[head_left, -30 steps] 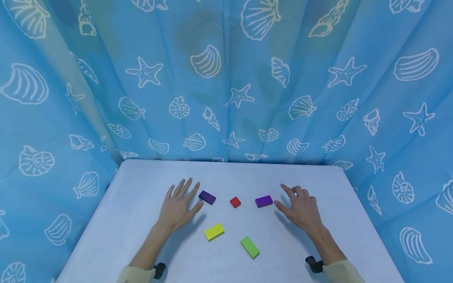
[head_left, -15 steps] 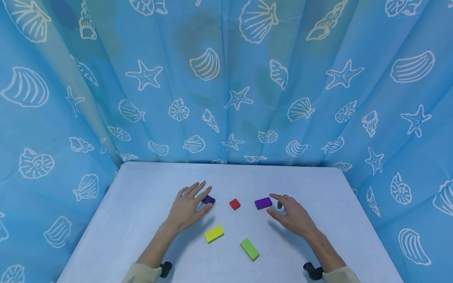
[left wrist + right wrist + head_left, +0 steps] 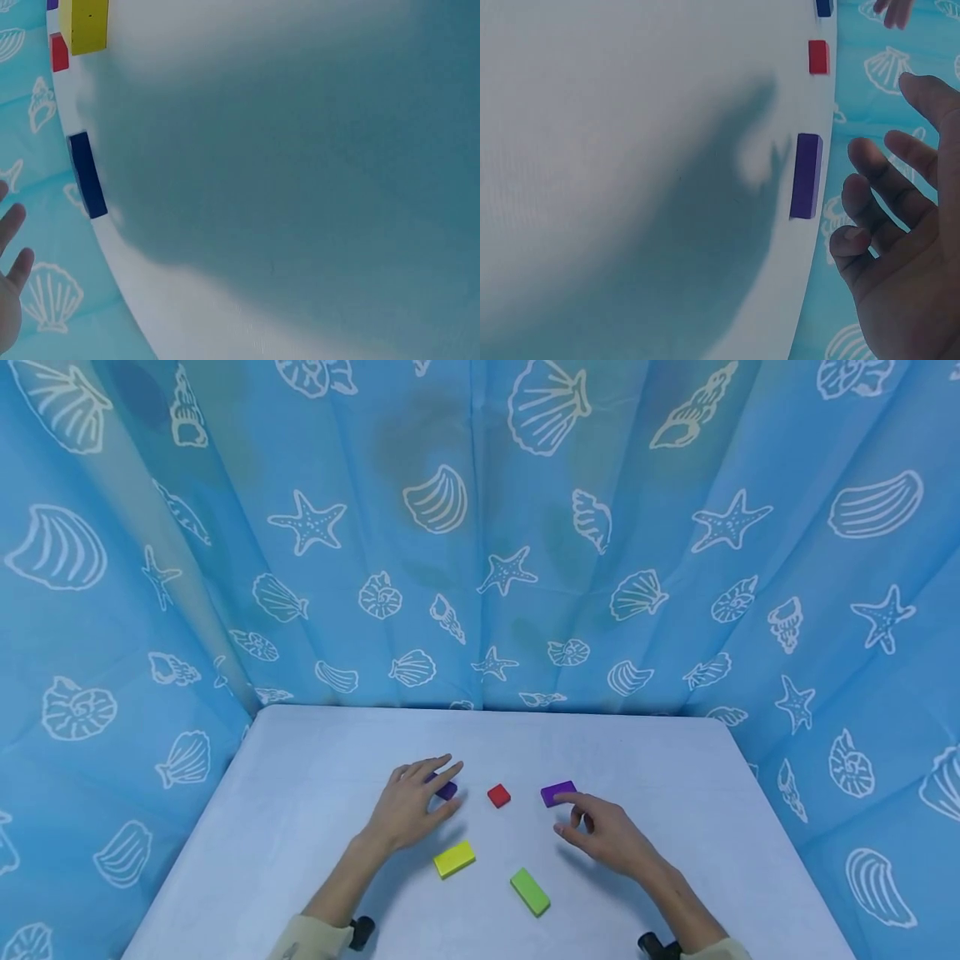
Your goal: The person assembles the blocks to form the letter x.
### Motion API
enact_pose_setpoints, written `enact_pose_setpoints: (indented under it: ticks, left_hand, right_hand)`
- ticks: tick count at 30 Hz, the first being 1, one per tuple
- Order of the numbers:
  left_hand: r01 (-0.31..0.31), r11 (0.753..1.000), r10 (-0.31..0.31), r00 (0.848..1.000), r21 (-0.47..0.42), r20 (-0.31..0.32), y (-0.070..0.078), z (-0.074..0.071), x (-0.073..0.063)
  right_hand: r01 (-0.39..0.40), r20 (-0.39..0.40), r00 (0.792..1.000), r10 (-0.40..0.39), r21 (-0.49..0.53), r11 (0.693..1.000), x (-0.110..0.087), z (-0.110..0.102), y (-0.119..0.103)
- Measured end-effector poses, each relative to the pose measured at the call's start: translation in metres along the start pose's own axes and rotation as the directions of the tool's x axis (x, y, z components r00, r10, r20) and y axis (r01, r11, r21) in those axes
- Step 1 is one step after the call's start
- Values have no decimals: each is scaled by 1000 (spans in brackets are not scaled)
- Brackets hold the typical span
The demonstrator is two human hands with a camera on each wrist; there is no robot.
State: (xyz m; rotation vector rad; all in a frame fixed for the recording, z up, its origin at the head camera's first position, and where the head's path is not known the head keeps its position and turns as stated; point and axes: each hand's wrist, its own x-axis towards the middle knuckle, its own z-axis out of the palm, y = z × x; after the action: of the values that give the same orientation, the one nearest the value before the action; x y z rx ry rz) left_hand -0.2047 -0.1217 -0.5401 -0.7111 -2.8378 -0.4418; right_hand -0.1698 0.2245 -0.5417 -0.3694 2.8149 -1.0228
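Note:
My left hand [image 3: 407, 810] hovers with spread fingers over a dark blue-purple block [image 3: 448, 791], which it partly covers in the head view. The left wrist view shows that block [image 3: 88, 175] lying apart from the fingers. On the right, my right hand [image 3: 609, 835] is held above the table with loosely bent fingers, its index finger overlapping the near edge of a purple block [image 3: 557, 792] in the head view. In the right wrist view the purple block [image 3: 806, 176] stands apart from the fingers. Neither hand holds anything.
Between the two hands lies a small red block [image 3: 498, 796]. Closer to me are a yellow block [image 3: 454, 860] and a light green block [image 3: 530, 892]. They rest on a white table [image 3: 337, 735] bordered by a blue shell-patterned curtain [image 3: 480, 568].
Both hands have moved inward: the left to the right, over the dark blue-purple block, the right to the left and nearer me, beside the purple block. The blocks have stayed in place.

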Motion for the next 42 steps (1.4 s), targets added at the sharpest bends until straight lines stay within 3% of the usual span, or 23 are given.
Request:
enact_pose_setpoints:
  ticks: [7, 20, 31, 42]
  left_hand:
    - [-17, 1000, 17, 1000, 7, 11, 4, 6, 2]
    - [-39, 999, 39, 999, -3, 28, 7, 15, 8]
    - [-33, 999, 35, 997, -21, 66, 13, 18, 14]
    - [-30, 998, 36, 994, -61, 106, 18, 23, 23]
  right_hand:
    - [-13, 48, 999, 13, 2, 1000, -4, 7, -4]
    - [56, 138, 989, -61, 43, 998, -13, 16, -7]
    - [-17, 252, 968, 5, 43, 999, -14, 23, -12]
    - [-41, 339, 941, 24, 43, 998, -17, 25, -19]
